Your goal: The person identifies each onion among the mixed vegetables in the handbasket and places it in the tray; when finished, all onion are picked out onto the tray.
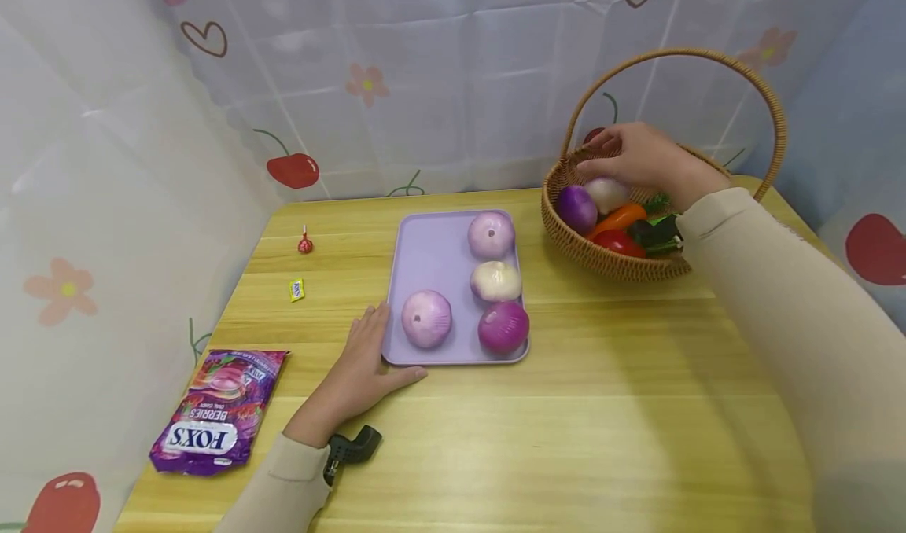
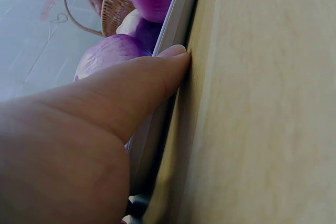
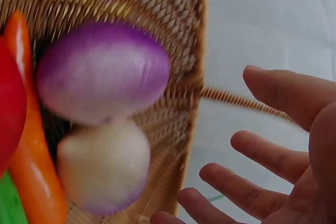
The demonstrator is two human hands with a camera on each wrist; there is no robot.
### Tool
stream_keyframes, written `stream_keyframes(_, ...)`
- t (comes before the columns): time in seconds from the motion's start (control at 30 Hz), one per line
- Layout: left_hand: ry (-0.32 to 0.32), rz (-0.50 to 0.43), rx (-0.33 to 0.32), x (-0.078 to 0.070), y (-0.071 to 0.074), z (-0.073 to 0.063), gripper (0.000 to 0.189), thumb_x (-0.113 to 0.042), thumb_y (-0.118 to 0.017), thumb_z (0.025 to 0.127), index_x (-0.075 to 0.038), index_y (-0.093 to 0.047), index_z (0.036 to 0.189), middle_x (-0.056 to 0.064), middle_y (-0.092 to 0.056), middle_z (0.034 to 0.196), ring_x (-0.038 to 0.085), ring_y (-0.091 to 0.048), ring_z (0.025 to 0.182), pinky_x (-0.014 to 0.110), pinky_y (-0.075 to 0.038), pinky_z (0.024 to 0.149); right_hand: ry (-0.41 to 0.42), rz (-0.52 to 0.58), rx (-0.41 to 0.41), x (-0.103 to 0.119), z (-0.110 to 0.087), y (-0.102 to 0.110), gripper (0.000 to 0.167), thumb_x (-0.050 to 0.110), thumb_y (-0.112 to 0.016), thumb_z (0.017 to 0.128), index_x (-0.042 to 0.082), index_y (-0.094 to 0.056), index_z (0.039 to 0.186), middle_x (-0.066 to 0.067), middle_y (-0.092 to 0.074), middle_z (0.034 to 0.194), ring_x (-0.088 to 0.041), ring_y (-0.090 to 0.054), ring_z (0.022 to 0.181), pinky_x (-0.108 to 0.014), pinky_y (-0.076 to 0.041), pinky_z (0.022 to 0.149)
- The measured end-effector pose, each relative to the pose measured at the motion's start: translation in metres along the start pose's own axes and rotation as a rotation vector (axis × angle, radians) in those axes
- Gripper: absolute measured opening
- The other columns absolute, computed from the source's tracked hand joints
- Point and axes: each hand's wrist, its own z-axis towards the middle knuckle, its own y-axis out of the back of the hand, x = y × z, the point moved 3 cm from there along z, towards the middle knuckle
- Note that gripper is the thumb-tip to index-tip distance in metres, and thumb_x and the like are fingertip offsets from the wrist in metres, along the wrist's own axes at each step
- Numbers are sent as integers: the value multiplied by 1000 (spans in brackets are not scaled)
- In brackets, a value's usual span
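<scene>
My left hand (image 1: 361, 368) lies along the front left corner of the lilac tray (image 1: 442, 242), fingers straight. Its thumb touches the tray's outer side in the left wrist view. On the tray are a pale onion (image 1: 429, 319) near that hand, another pale onion (image 1: 491, 235) at the back, a cream-and-purple vegetable (image 1: 496, 281) and a purple onion (image 1: 504, 327). Over the wicker basket (image 1: 594, 259) my right hand (image 1: 640, 156) is spread, holding nothing. Below its fingers sit a white-and-purple vegetable (image 3: 105, 166) and a purple-and-white one (image 3: 105, 74).
Also in the basket are an orange carrot-like vegetable (image 1: 623, 218), a red one (image 1: 619, 243) and dark green ones (image 1: 653, 233). Its tall handle (image 1: 775, 108) arches overhead. At the left lie a candy bag (image 1: 219, 411), a yellow wrapped sweet (image 1: 296, 290) and a red lollipop (image 1: 305, 244).
</scene>
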Motion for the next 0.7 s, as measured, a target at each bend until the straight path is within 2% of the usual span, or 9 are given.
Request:
stream_keyframes(0.27, -2, -4, -2, 0, 0, 0, 124, -60, -82, 87, 4, -11, 167, 22, -13, 172, 38, -2, 158, 49, 0, 127, -31, -14, 3, -23, 4, 4, 83, 50, -66, 102, -10, -42, 153, -41, -45, 147, -55, -43, 134, -67, -39, 109)
stream_keyframes(0.5, -4, -8, -4, 0, 0, 0, 124, -60, -82, 87, 4, -11, 166, 22, -13, 172, 38, -2, 158, 50, 0, 127, -42, -53, 34, -28, 4, 3, 84, 51, -65, 102, -10, -40, 154, -43, -42, 148, -57, -42, 134, -69, -35, 112)
stream_keyframes(0.7, -7, -3, -3, 1, 1, 1, 124, -60, -81, 87, 4, -11, 166, 23, -13, 172, 38, -2, 158, 50, 0, 127, -77, -40, 62, -31, 3, 2, 87, 53, -64, 102, -9, -35, 157, -42, -40, 150, -57, -40, 135, -69, -34, 112)
